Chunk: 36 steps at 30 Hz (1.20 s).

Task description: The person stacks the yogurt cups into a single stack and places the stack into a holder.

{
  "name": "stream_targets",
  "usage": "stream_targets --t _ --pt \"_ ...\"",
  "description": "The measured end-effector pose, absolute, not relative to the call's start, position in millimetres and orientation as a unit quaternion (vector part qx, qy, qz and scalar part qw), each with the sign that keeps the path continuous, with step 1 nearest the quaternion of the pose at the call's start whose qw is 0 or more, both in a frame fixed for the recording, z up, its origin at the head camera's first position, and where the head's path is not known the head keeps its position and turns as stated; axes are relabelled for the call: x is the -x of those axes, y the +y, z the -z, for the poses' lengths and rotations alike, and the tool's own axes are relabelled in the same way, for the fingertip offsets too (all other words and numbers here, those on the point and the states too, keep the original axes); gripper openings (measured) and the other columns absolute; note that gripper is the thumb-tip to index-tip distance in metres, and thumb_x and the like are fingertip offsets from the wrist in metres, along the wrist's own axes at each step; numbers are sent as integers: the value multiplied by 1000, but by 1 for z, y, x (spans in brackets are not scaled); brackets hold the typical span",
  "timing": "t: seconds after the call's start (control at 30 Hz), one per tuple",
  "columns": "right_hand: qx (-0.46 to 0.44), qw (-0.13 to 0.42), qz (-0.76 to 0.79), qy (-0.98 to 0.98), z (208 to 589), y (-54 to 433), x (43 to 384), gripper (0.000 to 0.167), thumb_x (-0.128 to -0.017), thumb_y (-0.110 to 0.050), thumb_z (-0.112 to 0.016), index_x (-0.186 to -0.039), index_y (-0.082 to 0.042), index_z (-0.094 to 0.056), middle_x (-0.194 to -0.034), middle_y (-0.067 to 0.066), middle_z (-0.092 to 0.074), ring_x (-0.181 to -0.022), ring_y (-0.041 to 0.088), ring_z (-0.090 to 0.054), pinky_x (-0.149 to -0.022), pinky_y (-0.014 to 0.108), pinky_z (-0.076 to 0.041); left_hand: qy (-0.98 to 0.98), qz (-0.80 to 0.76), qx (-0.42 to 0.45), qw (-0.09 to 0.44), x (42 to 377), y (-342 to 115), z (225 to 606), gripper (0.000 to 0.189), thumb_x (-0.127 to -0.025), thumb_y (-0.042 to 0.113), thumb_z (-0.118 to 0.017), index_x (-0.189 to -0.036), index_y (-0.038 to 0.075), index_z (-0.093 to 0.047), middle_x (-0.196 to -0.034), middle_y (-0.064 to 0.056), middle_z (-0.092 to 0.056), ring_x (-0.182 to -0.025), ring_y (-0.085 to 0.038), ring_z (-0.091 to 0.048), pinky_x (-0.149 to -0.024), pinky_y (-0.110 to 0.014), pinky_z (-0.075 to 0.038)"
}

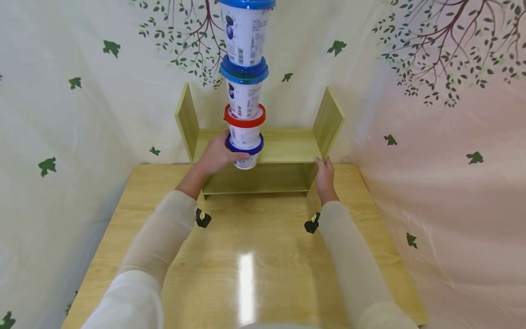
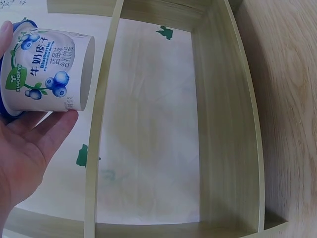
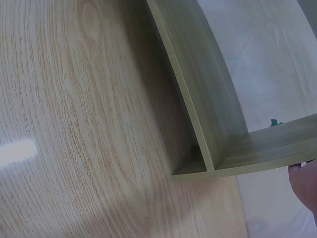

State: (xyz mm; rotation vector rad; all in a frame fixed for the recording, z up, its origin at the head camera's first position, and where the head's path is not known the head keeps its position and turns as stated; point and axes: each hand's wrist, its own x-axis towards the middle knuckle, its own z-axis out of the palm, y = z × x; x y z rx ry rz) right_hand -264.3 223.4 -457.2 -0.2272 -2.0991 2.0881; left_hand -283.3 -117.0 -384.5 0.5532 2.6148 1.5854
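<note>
A tall stack of white lidded cups with blue and red rims stands upright in front of the shelf in the head view; its top runs out of frame. My left hand grips the stack near its bottom, fingers round the lowest cup. In the left wrist view this cup shows blueberry pictures and a blue rim beside the left hand. My right hand holds the right side panel of a small wooden shelf, at the height of its upper board. Only part of the right hand shows in the right wrist view.
The shelf stands on a wooden table against a leaf-patterned cloth backdrop. Its side panels rise above the upper board. Two small black pieces with yellow marks, one left and one right, appear near the forearms.
</note>
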Motion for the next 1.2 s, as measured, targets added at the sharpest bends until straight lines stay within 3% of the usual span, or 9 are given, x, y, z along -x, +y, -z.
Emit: stream_targets --t 0.53,0.93,1.2 --pt "68 86 -704 -702 458 225 261 53 -104 -19 -47 -154 -5 -39 -160 11 -35 -149 25 -23 -122 41 -16 843 -508 -177 4 301 -102 386 99 -75 56 -85 -151 10 -39 -142 -10 -56 -125 -30 -55 -106 -51 -45" --pt "91 114 -713 -686 489 235 278 49 -103 -24 -52 -148 -4 -48 -154 11 -43 -146 23 -29 -121 40 -17 830 -524 -194 14 311 -88 397 95 -75 56 -85 -149 16 -42 -140 -4 -57 -124 -27 -57 -104 -52 -47" --pt "83 138 -703 -692 491 232 280 51 -102 -25 -52 -147 -2 -47 -153 13 -44 -145 26 -32 -120 41 -20 822 -536 -191 12 317 -84 399 96 -75 54 -86 -150 15 -41 -140 -5 -56 -124 -29 -56 -104 -54 -46"
